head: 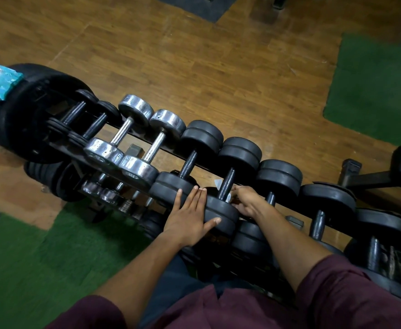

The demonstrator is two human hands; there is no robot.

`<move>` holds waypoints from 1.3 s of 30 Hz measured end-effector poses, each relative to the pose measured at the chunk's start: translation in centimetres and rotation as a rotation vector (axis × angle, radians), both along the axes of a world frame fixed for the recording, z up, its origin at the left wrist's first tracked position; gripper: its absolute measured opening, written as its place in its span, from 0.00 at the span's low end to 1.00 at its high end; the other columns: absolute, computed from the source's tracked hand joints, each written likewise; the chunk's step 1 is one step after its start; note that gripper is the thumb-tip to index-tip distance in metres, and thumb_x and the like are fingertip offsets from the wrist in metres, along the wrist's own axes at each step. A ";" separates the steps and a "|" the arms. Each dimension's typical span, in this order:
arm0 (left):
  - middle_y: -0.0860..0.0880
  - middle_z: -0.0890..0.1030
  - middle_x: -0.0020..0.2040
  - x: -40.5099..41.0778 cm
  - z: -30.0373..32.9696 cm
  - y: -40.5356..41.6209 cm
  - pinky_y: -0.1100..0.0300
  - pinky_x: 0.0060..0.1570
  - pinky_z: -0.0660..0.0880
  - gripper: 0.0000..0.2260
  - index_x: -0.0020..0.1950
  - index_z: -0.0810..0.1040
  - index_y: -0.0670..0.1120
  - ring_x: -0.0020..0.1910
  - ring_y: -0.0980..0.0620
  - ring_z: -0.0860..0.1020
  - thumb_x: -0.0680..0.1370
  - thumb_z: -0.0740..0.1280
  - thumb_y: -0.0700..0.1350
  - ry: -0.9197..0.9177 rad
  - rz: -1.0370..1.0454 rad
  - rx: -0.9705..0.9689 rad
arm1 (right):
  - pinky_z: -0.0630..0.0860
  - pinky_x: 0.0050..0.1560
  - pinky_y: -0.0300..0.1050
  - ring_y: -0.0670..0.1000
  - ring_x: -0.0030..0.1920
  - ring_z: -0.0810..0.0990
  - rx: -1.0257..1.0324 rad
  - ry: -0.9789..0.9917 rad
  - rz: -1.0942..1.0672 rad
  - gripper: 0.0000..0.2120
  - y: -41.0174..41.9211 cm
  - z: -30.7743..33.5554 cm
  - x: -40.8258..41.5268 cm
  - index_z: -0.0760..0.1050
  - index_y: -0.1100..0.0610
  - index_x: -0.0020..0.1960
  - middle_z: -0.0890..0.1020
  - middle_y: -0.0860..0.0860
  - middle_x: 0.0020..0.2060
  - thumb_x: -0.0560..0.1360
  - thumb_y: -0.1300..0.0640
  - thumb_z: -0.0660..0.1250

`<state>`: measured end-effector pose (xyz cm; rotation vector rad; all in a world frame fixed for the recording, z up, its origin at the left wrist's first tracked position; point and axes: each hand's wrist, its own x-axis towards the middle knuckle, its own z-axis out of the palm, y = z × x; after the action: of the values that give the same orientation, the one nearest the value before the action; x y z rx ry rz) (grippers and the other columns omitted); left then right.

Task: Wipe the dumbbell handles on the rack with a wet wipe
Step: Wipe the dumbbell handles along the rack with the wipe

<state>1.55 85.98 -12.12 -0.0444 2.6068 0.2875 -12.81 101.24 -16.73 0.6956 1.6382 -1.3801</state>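
Currently, the dark steel handle of a black rubber-plated dumbbell (226, 185), mid-row on the black metal rack (147, 137), is being wiped: right hand (247, 201), fingers curled, apparently pinching a white wet wipe (228, 197) at its near end. Left hand (190, 217), fingers spread flat, steadies the near plate (221, 214). Next: sweep along the shaft.
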 end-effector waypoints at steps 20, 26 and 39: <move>0.49 0.39 0.84 0.0 0.0 0.1 0.41 0.75 0.28 0.43 0.82 0.35 0.43 0.79 0.54 0.30 0.79 0.37 0.73 0.006 0.002 -0.007 | 0.79 0.44 0.52 0.59 0.47 0.80 0.636 1.063 1.004 0.12 -1.9 2.4 -1.9 0.78 0.56 0.60 0.76 0.55 0.53 0.79 0.64 0.62; 0.49 0.38 0.84 -0.1 0.1 0.1 0.41 0.75 0.27 0.43 0.82 0.35 0.43 0.79 0.54 0.30 0.79 0.37 0.73 -0.008 0.006 0.002 | 0.70 0.37 0.51 0.62 0.48 0.82 0.864 0.997 1.501 0.11 -4.6 5.3 -3.9 0.79 0.60 0.54 0.78 0.57 0.52 0.76 0.68 0.63; 0.49 0.39 0.84 0.0 -0.2 0.0 0.41 0.75 0.28 0.43 0.83 0.36 0.44 0.80 0.53 0.31 0.78 0.36 0.73 0.011 0.008 0.013 | 0.73 0.46 0.48 0.56 0.58 0.80 0.934 0.758 2.019 0.13 -7.8 4.8 -4.4 0.80 0.54 0.60 0.81 0.52 0.60 0.80 0.57 0.60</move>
<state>1.59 85.98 -12.35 -0.0491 2.6163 0.3084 -17.23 93.49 -11.89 -1.1113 2.1299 0.7556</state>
